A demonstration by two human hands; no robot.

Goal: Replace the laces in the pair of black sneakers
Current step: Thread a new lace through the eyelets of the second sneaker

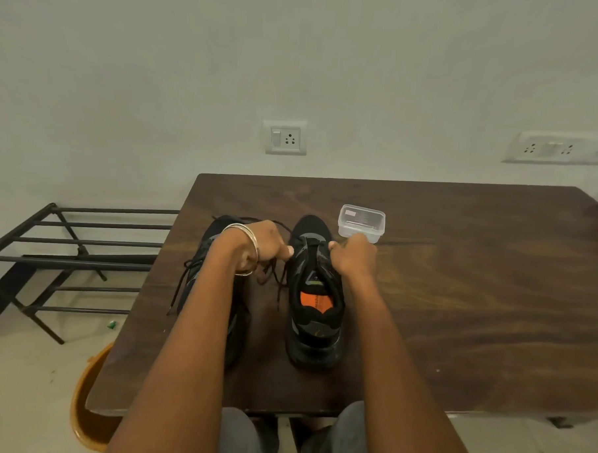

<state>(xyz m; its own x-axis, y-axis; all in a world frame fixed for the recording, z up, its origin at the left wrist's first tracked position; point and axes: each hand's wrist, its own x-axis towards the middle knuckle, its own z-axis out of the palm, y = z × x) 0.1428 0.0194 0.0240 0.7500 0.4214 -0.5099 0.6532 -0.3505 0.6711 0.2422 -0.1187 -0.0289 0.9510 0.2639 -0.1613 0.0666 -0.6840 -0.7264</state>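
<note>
Sneakers sit side by side on the dark wooden counter, toes pointing toward the wall. The right sneaker is black with grey panels on its sides, a black collar and an orange insole showing inside; only its lowest eyelets near the toe carry a lace. The left sneaker is mostly hidden under the forearm, with loose black laces trailing off it across the counter between the two shoes. The left hand, bangles on its wrist, has its fingers curled and pinching a lace strand at the left side of the right sneaker's eyelet row. The right hand has its fingers curled and pinched at the right side of the same row, apparently on a lace end. A clear lidded plastic box stands just beyond the right hand
</note>
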